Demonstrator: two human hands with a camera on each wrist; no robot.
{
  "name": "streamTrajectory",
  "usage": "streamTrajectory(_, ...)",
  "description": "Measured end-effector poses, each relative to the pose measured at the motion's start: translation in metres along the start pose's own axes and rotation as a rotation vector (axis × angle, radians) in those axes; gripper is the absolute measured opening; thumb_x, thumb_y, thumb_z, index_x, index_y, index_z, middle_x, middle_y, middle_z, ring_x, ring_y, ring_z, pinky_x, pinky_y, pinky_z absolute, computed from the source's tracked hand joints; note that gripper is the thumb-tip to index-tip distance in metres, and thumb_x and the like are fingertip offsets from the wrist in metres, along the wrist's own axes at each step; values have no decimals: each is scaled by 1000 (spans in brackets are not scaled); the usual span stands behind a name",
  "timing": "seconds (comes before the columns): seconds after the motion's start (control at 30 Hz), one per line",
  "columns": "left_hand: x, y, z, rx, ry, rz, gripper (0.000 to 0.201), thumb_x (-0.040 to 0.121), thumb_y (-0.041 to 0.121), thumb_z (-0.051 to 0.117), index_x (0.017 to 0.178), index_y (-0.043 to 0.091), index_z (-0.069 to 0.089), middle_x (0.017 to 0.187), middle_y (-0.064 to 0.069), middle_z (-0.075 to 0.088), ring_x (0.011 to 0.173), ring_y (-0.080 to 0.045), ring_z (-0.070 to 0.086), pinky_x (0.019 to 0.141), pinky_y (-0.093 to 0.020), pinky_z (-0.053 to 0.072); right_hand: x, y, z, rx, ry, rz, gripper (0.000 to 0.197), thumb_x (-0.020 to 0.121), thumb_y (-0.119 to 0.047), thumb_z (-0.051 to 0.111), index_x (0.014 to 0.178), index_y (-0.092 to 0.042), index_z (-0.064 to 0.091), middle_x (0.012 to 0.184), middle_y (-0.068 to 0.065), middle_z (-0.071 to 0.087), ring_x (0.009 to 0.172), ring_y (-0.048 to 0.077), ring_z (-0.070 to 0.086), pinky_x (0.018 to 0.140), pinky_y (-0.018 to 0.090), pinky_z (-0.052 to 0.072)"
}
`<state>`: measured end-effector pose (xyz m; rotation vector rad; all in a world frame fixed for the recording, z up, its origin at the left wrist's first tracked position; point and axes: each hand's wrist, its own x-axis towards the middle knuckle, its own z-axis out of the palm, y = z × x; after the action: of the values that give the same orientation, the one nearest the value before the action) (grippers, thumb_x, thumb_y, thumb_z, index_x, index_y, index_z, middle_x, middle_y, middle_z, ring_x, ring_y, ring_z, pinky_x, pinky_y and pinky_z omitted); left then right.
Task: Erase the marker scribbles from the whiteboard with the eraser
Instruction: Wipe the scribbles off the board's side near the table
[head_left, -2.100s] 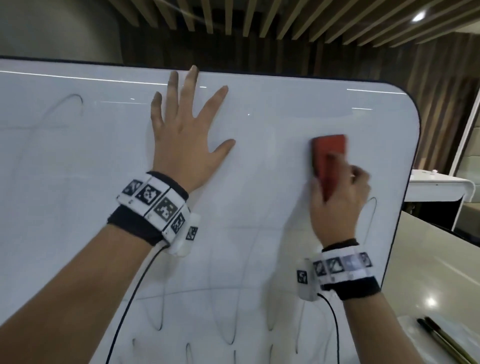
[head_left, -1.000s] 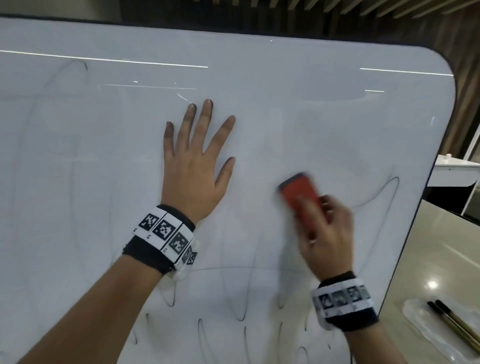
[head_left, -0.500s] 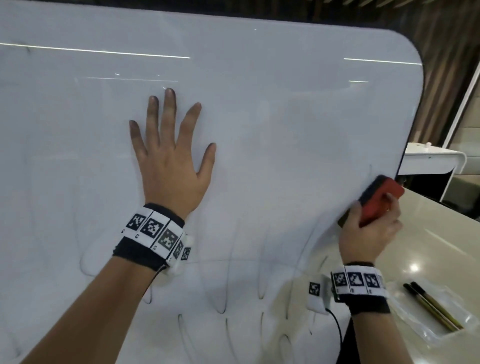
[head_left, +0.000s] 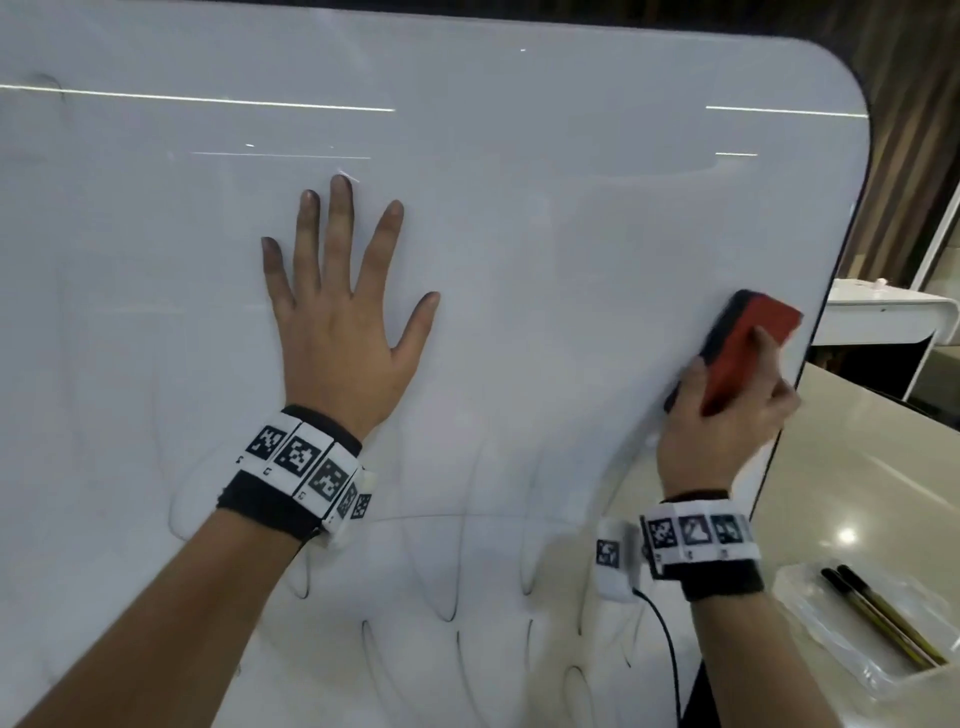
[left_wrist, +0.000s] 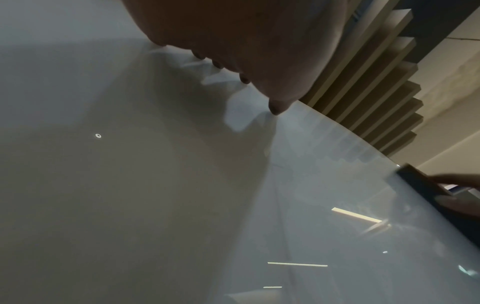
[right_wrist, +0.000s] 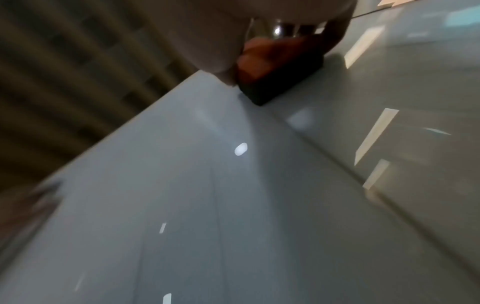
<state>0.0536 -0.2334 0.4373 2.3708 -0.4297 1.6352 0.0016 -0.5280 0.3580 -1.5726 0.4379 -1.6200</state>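
Red eraser, long axis tilted up-right on the whiteboard, gripped by right hand; left hand flat, fingers spread.

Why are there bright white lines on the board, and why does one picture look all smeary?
Head view: the bright lines are ceiling lights reflected in the glossy whiteboard, not marker. Left wrist view: the left hand is dark and throws a big soft shadow on the board. Right wrist view: it is smeary with motion blur; the red eraser and the light spots look streaked.
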Motion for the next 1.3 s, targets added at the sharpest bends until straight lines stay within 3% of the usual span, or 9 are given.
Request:
streamTrajectory(0.13, -1, 0, 0, -18, 0, -5, 68, 105, 59, 41, 163, 29, 21, 172, -9, 8, 160, -32, 7, 125, -63, 10, -25, 2, 0, -146, -283, -550, 46, 94, -19, 70, 138, -18, 58, 130, 24, 47, 113, 36, 46, 100, 46, 42)
streamTrajectory(0.3, -3, -2, -1, -9, -10, 11, 70, 104, 60, 42, 163, 29, 21, 173, -9, 8, 160, -31, 7, 126, -61, 9, 19, 15, -9, -39, 45, 20, 58, 92, -27, 65, 147, -19, 48, 126, 28, 46, 114, 42, 49, 105, 47, 41)
streamTrajectory(0.33, -3, -2, -1, -8, -8, 7, 70, 104, 59, 42, 163, 28, 21, 172, -10, 8, 160, -32, 7, 126, -62, 9, 6, 9, -4, -72, 36, -8, 57, 93, -25, 65, 147, -16, 48, 126, 30, 46, 113, 43, 49, 103, 44, 40)
streamTrajectory(0.5, -5, -1, 2, -14, -10, -4, 70, 104, 59, 42, 163, 28, 21, 173, -10, 7, 160, -32, 7, 126, -62, 8, -72, 22, 1, -238, -355, -647, 43, 95, -23, 65, 137, -23, 54, 131, 24, 47, 110, 43, 50, 99, 52, 44)
streamTrajectory(0.73, -9, -1, 0, -6, -32, 8, 73, 104, 60, 42, 164, 26, 18, 173, -11, 6, 160, -32, 5, 126, -63, 10, -70, 69, -21, -146, -43, 61, 58, 93, -36, 55, 146, -27, 34, 130, 26, 42, 116, 43, 44, 100, 65, 40)
streamTrajectory(0.8, -12, 1, 1, -10, -42, 1, 74, 103, 61, 42, 164, 26, 18, 172, -12, 5, 160, -33, 4, 125, -64, 9, -77, 47, -10, -129, -61, 50, 58, 94, -33, 56, 147, -23, 35, 132, 26, 42, 116, 41, 43, 102, 60, 40)
streamTrajectory(0.97, -18, 5, 3, -24, -45, -26, 75, 102, 62, 44, 164, 27, 18, 172, -13, 6, 160, -32, 5, 125, -64, 8, -103, 25, 2, -198, -341, -434, 45, 96, -27, 63, 138, -18, 51, 134, 21, 44, 116, 37, 45, 100, 46, 42)
streamTrajectory(1.17, -21, -2, 2, -22, -64, 4, 75, 102, 62, 44, 164, 27, 20, 172, -11, 8, 160, -31, 7, 126, -61, 9, -94, 80, -21, -136, -26, 153, 62, 90, -33, 57, 147, -26, 32, 131, 29, 42, 116, 45, 43, 102, 63, 39)
streamTrajectory(1.3, -23, 0, 1, -32, -80, -6, 76, 102, 61, 45, 164, 26, 19, 172, -12, 8, 160, -32, 5, 126, -62, 8, -116, 21, 6, -62, -184, -121, 57, 91, -26, 66, 143, -17, 46, 130, 25, 44, 116, 34, 43, 105, 43, 38)
